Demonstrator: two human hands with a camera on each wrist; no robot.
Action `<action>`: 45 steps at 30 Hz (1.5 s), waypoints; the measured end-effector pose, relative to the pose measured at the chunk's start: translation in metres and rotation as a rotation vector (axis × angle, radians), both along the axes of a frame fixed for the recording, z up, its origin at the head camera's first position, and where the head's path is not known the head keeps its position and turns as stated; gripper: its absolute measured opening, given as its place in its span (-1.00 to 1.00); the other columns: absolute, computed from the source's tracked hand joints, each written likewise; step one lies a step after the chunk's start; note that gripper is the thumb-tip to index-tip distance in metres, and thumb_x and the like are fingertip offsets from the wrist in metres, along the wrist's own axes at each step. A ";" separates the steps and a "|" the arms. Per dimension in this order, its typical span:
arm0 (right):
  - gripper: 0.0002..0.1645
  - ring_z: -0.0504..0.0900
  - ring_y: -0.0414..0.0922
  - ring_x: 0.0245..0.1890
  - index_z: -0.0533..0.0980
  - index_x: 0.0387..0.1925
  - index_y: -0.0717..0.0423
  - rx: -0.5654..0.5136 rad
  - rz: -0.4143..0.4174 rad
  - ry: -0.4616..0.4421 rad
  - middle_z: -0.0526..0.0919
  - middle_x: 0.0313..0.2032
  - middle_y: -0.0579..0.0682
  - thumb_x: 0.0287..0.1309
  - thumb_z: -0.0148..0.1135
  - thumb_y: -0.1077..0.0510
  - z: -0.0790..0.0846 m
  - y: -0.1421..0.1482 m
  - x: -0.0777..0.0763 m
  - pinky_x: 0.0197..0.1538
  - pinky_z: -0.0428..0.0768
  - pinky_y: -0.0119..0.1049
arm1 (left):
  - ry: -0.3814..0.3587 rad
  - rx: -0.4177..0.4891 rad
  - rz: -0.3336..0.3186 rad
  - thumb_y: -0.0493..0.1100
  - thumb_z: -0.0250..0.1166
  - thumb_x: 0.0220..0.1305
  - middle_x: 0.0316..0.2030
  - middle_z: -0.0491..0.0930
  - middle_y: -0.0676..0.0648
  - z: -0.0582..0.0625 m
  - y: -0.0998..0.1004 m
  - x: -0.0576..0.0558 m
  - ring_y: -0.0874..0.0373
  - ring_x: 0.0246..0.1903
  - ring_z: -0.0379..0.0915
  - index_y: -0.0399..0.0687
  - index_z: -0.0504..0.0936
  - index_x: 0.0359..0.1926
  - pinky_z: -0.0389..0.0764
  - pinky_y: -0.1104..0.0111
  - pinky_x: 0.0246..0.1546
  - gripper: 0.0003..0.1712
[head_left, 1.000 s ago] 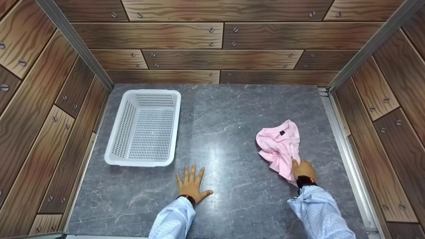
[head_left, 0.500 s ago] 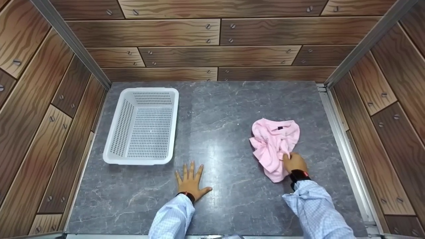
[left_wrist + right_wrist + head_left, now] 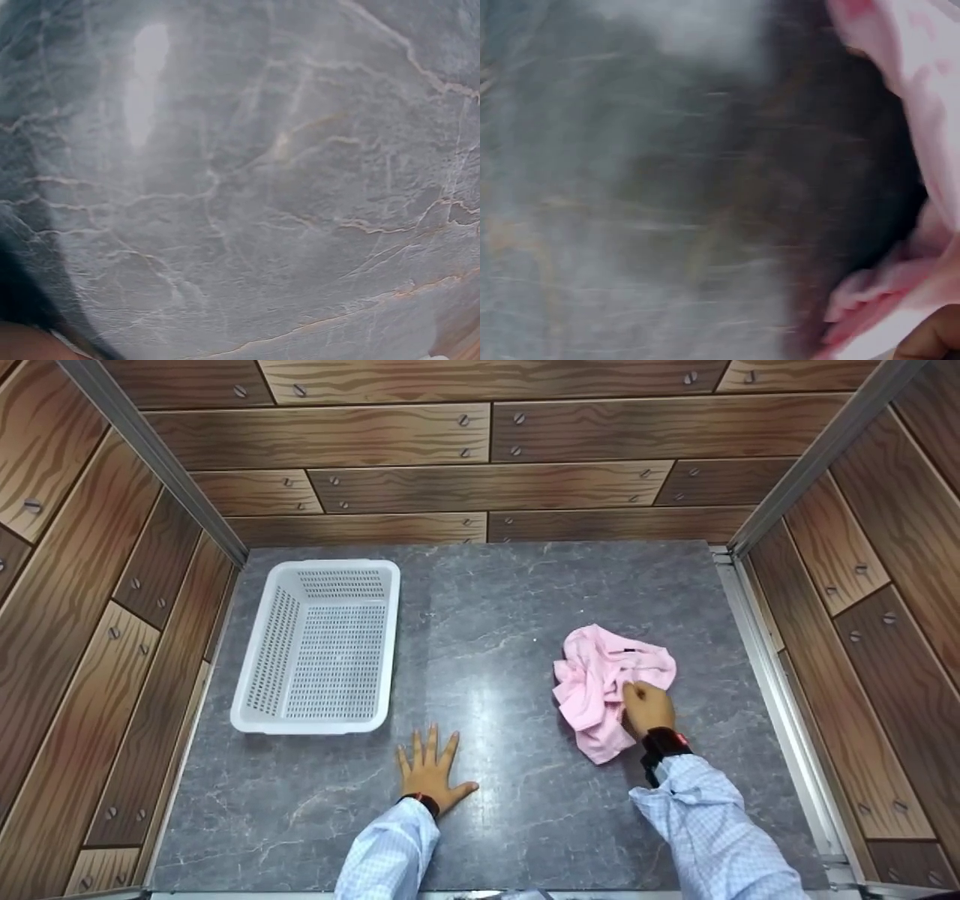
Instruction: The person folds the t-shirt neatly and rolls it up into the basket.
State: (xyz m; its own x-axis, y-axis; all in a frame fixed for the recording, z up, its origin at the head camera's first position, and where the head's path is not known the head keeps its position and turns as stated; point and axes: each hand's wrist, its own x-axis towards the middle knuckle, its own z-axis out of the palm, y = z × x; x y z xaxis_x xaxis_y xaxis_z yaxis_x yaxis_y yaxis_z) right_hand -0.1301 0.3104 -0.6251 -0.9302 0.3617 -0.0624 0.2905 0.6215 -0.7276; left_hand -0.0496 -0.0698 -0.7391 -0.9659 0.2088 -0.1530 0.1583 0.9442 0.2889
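Note:
A crumpled pink garment (image 3: 592, 690) with a small dark label lies on the right side of the grey marbled tabletop (image 3: 480, 607). My right hand (image 3: 649, 708) has its fingers curled and grips the cloth at its near right side. In the right wrist view, folds of the pink garment (image 3: 937, 97) run down the right edge, with part of a finger at the bottom corner. My left hand (image 3: 430, 775) rests palm down on the tabletop, fingers spread, holding nothing. The left wrist view shows mostly bare marbled surface (image 3: 247, 195).
A white perforated plastic basket (image 3: 388, 660) stands at the left, beyond my left hand, with nothing in it. Wood-patterned walls (image 3: 480, 487) enclose the back and both sides. A metal rail (image 3: 780, 712) runs along the right edge.
My right hand has moved left and away from me, drawing the gripped part of the pink garment over and bunching it. The left hand has stayed in place.

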 end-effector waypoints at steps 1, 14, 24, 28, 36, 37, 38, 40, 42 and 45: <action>-0.50 0.27 -0.16 -0.64 0.26 -0.77 0.04 -0.016 -0.006 0.020 0.24 -0.74 -0.17 0.30 0.10 0.11 0.003 -0.001 -0.002 -0.49 0.24 -0.32 | 0.003 0.000 -0.001 0.67 0.09 -0.07 0.55 -0.10 -0.17 0.000 0.000 0.000 -0.33 0.51 -0.26 0.35 0.05 0.52 -0.17 -0.38 0.35 0.17; -0.60 0.36 -0.33 -0.55 0.46 -0.64 0.25 -0.156 0.034 0.154 0.35 -0.53 -0.14 0.23 0.29 0.13 0.030 -0.011 -0.016 -0.53 0.37 -0.56 | 0.067 0.076 -0.079 0.37 0.30 -0.03 0.51 0.04 -0.22 0.009 0.030 -0.001 -0.32 0.49 -0.12 0.18 0.20 0.47 -0.05 -0.34 0.35 0.05; -0.80 0.37 -0.27 -0.36 0.40 -0.56 0.30 -0.090 0.166 0.186 0.46 -0.38 0.08 -0.04 0.30 0.37 0.005 0.008 0.000 -0.33 0.34 -0.58 | -0.140 0.376 -0.225 0.06 0.29 0.20 0.39 0.30 -0.23 0.064 0.109 -0.019 -0.22 0.41 0.15 -0.08 0.29 0.41 0.19 -0.06 0.40 -0.20; -0.83 0.43 -0.15 -0.42 0.36 -0.49 0.22 -0.011 0.231 0.083 0.53 -0.43 0.10 -0.11 0.22 0.36 0.000 0.013 0.010 -0.35 0.36 -0.42 | -0.379 0.698 -0.083 -0.08 0.25 0.30 0.27 0.44 -0.33 0.083 0.132 -0.027 -0.19 0.31 0.34 -0.25 0.24 0.41 0.31 0.06 0.36 -0.25; -0.78 0.61 -0.01 -0.36 0.55 -0.26 0.28 0.023 0.341 0.006 0.67 -0.36 0.14 -0.05 0.26 0.36 -0.013 0.013 0.023 -0.22 0.52 -0.27 | -0.424 0.799 -0.070 -0.20 0.24 0.30 0.29 0.42 -0.34 0.085 0.149 -0.037 -0.20 0.31 0.33 -0.20 0.20 0.44 0.32 0.06 0.35 -0.26; -0.77 0.63 0.01 -0.34 0.58 -0.25 0.29 0.034 0.355 -0.001 0.68 -0.36 0.15 -0.04 0.27 0.35 -0.014 0.012 0.024 -0.20 0.54 -0.25 | -0.417 0.801 -0.075 -0.20 0.24 0.31 0.30 0.40 -0.34 0.085 0.150 -0.039 -0.19 0.33 0.31 -0.20 0.21 0.44 0.30 0.05 0.37 -0.27; -0.77 0.64 0.03 -0.33 0.60 -0.24 0.30 0.048 0.372 -0.009 0.70 -0.36 0.15 -0.02 0.27 0.34 -0.015 0.011 0.025 -0.19 0.55 -0.23 | -0.404 0.796 -0.085 -0.20 0.24 0.31 0.32 0.39 -0.32 0.085 0.151 -0.041 -0.18 0.35 0.29 -0.20 0.23 0.43 0.28 0.07 0.38 -0.28; -0.77 0.65 0.02 -0.34 0.63 -0.22 0.31 0.066 0.404 -0.032 0.72 -0.36 0.16 0.03 0.28 0.31 -0.018 0.010 0.025 -0.20 0.56 -0.22 | -0.360 0.771 -0.111 -0.20 0.24 0.30 0.32 0.39 -0.31 0.084 0.153 -0.045 -0.16 0.35 0.29 -0.21 0.27 0.41 0.28 0.09 0.38 -0.31; -0.77 0.65 -0.04 -0.38 0.66 -0.22 0.29 0.071 0.413 -0.058 0.72 -0.39 0.14 0.05 0.29 0.28 -0.018 0.010 0.024 -0.22 0.56 -0.24 | -0.311 0.731 -0.132 -0.20 0.23 0.30 0.31 0.40 -0.29 0.086 0.155 -0.049 -0.13 0.35 0.30 -0.21 0.32 0.39 0.28 0.14 0.39 -0.34; -0.80 0.61 -0.14 -0.46 0.67 -0.26 0.25 0.083 0.414 -0.072 0.72 -0.44 0.10 0.10 0.27 0.22 -0.016 0.010 0.020 -0.26 0.54 -0.26 | -0.231 0.679 -0.127 -0.19 0.22 0.32 0.26 0.47 -0.25 0.091 0.159 -0.054 -0.09 0.31 0.36 -0.20 0.41 0.33 0.32 0.19 0.36 -0.43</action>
State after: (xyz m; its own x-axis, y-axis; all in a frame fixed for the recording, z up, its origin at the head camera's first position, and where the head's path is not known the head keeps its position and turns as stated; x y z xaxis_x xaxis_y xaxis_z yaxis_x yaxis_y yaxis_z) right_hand -0.1105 0.3204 -0.6410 -0.9924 -0.0346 -0.1184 0.0522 0.7521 -0.6570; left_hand -0.1037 0.0889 -0.6483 -0.8864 0.4390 -0.1471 0.1188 0.5229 0.8441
